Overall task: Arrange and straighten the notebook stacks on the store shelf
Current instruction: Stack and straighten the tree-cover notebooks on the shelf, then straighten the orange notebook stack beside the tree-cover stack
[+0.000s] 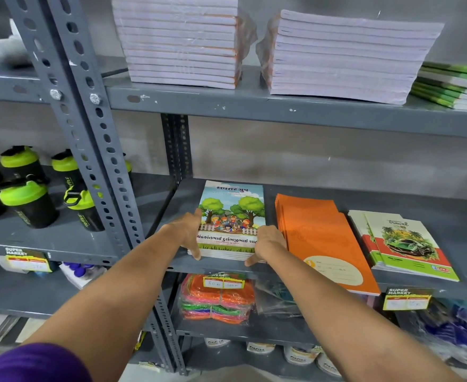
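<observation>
So that its edges line up, the left hand (185, 232) and right hand (268, 244) clasp the tree-cover notebook stack (231, 216) from both sides on the shelf (419, 285)

- A single head-worn wide-angle camera is looking forward and slightly down into a grey metal shelf (254, 106) from close range.
- Both forearms are stretching away from the bottom edge toward the middle shelf board, which is sitting near the centre of the frame.
- The upper board is appearing from just below its level, the lower boards from above.
- The wide lens is bending the upright post (89, 150) at the left.
- No second view is sharing the scene.
</observation>
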{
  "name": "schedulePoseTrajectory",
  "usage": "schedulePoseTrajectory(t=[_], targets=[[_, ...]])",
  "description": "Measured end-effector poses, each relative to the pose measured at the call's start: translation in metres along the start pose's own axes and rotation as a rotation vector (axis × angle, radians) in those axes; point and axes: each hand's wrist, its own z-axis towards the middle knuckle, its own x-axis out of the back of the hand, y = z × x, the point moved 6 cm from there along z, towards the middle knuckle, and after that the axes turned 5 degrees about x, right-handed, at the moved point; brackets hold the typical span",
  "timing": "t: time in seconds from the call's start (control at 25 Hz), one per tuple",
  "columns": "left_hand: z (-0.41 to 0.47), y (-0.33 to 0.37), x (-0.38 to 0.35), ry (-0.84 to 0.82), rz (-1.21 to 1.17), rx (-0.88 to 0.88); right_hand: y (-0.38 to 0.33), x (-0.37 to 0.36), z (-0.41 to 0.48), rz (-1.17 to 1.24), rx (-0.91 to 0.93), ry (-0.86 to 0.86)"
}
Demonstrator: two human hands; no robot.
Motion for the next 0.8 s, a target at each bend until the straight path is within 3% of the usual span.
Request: schedulePoseTrajectory(t=[0.16, 0.36, 0.64, 0.8], targets=[[0.002, -0.004, 0.000, -0.016, -0.054, 0.005, 0.004, -0.002, 0.002, 0.040, -0.037, -0.042], [0.003, -0.006, -0.011, -0.165, -0.233, 0.056, 0.002, -0.004, 0.002, 0.021, -0.021, -0.055], [-0.008, -0.012, -0.016, -0.165, -0.418, 0.107, 0.005, -0.001, 0.002, 0.078, -0.054, -0.050], [-0.011, -0.012, -0.015, -0.176, -0.407, 0.156, 0.003, -0.003, 0.000, 0.066, -0.068, -0.048]])
